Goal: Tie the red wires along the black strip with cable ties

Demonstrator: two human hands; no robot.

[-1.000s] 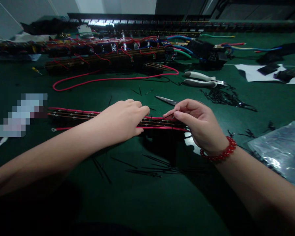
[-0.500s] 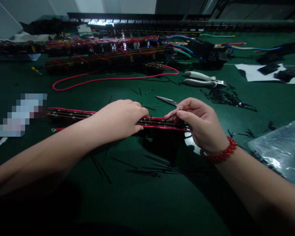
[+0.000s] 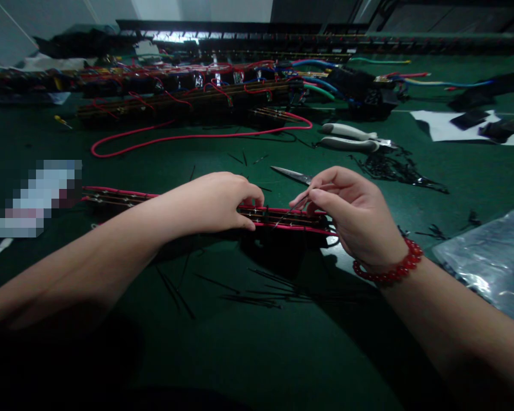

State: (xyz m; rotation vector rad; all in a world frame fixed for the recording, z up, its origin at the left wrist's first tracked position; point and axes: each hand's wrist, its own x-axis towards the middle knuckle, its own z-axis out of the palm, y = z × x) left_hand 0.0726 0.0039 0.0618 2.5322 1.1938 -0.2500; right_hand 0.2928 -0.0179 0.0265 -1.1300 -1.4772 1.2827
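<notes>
A long dark bar with brass-coloured strips and red cables (image 3: pixel 120 198) along its edges lies across the green table. My left hand (image 3: pixel 227 202) grips it from above, thumb on the near side and fingers on the far side. My right hand (image 3: pixel 351 208), with a red bead bracelet at the wrist, pinches a thin black cable tie (image 3: pixel 288 212) between thumb and forefinger. The tie slants down over the bar's right part. A pointed metal blade (image 3: pixel 290 174) sticks out behind the right fingers; its other end is hidden. Several loose black cable ties (image 3: pixel 261 294) lie nearer me.
Grey-handled pliers (image 3: pixel 351 138) lie beyond my right hand, near a heap of black clippings (image 3: pixel 394 171). A clear plastic bag (image 3: pixel 492 262) is at the right. Wired bars (image 3: pixel 188 103) and a looped red cable (image 3: pixel 197 137) occupy the back. A blurred-out object (image 3: pixel 38 200) sits left.
My left hand has slid slightly right, its thumb and fingers a little wider apart. The cable tie's end in my right hand now points lower across the bar. The right wrist has shifted slightly right.
</notes>
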